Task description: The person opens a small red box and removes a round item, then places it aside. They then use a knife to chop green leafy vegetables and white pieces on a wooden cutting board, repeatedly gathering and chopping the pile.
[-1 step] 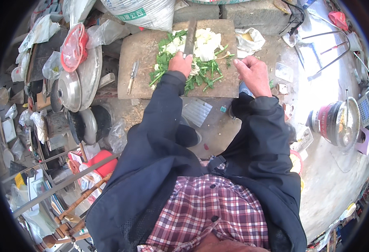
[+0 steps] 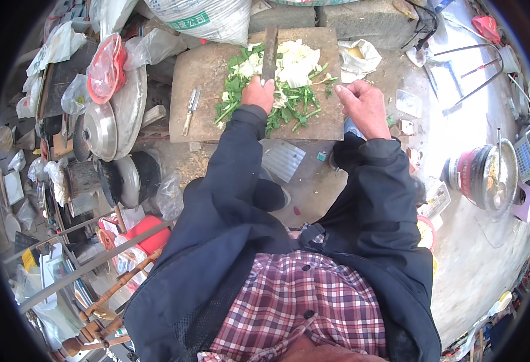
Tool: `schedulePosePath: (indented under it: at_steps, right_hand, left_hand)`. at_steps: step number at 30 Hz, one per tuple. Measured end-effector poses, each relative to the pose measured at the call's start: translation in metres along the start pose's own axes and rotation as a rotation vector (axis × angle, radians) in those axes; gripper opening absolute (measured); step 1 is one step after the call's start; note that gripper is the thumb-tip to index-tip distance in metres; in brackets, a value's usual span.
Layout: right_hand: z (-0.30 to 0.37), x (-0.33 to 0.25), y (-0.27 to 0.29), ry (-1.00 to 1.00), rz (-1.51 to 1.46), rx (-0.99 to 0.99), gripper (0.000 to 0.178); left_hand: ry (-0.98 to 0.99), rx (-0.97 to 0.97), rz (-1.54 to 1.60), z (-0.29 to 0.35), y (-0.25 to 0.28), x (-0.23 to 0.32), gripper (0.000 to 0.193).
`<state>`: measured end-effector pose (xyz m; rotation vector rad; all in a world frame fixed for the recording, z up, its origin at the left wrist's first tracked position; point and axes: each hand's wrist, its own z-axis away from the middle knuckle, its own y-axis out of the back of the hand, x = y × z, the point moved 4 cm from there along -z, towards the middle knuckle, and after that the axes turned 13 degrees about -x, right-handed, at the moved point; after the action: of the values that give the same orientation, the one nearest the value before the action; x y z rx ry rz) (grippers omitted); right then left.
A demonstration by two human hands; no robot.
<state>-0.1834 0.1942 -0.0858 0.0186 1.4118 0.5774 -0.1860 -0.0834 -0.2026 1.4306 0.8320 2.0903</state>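
My left hand (image 2: 258, 95) is wrapped round the handle of a cleaver (image 2: 269, 55), whose long dark blade points away over the chopped greens. Under and around the blade lie pale chopped cabbage pieces (image 2: 297, 62) and green leafy stalks (image 2: 295, 110), heaped on a worn wooden board (image 2: 207, 63). My right hand (image 2: 364, 108) hovers at the board's right edge, thumb and fingers curled together near a stray stalk. Whether anything is between its fingertips I cannot make out. A small knife (image 2: 191, 110) with a light handle lies at the left of the board.
A full white sack (image 2: 207, 19) and concrete blocks (image 2: 361, 23) stand behind the board. An open white bag (image 2: 360, 58) sits at its right corner. Pot lids (image 2: 100, 130) and a red basket (image 2: 107, 69) crowd the left. A tub (image 2: 488, 175) stands far right.
The cleaver and my left hand have shifted slightly left over the greens. My right hand stays about where it was.
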Motion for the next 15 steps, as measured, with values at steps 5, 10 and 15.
schedulePosePath:
  at_steps: [5, 10, 15]
  right_hand:
    - [-0.002, -0.003, -0.001, 0.029, 0.073, -0.003, 0.030]
    - [-0.003, 0.002, -0.001, -0.024, 0.004, -0.007, 0.030]
    - [-0.004, 0.003, -0.003, 0.015, 0.054, -0.006, 0.030]
  left_hand:
    - [0.119, -0.141, -0.122, -0.007, 0.012, -0.018, 0.041]
    - [0.092, 0.019, -0.033, -0.010, 0.024, -0.023, 0.041]
    - [0.202, -0.178, -0.171, -0.009, 0.023, -0.027, 0.045]
